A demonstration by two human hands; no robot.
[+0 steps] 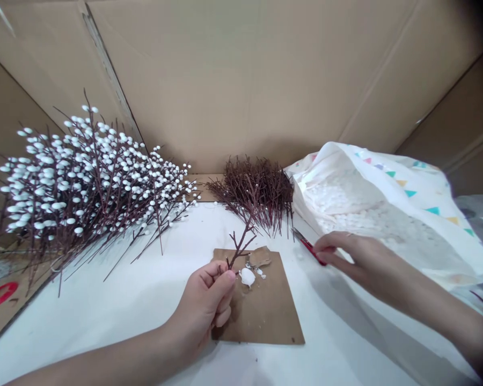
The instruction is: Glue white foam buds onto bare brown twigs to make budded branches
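Note:
My left hand (pixel 211 303) is closed around the lower end of a dark brown branched twig (pixel 240 245), which leans upward and bears no white berries that I can make out. Below it lies a brown cardboard piece (pixel 265 316), with a blob of white paste (pixel 247 276) and a torn scrap (pixel 260 256) on top. Over at the right, the fingers of my right hand (pixel 346 252) pinch the red handle of a small pair of scissors (pixel 309 246). Its metal blades point away to the left, low over the white table.
A big pile of twigs with white berries (pixel 84 182) fills the left side. Bare brown twigs (pixel 257 185) are bunched at the back. An open patterned bag (pixel 402 187) of small white pieces stands right. A red ring-shaped handle (pixel 2 295) lies far left. Cardboard walls (pixel 241 80) enclose the table.

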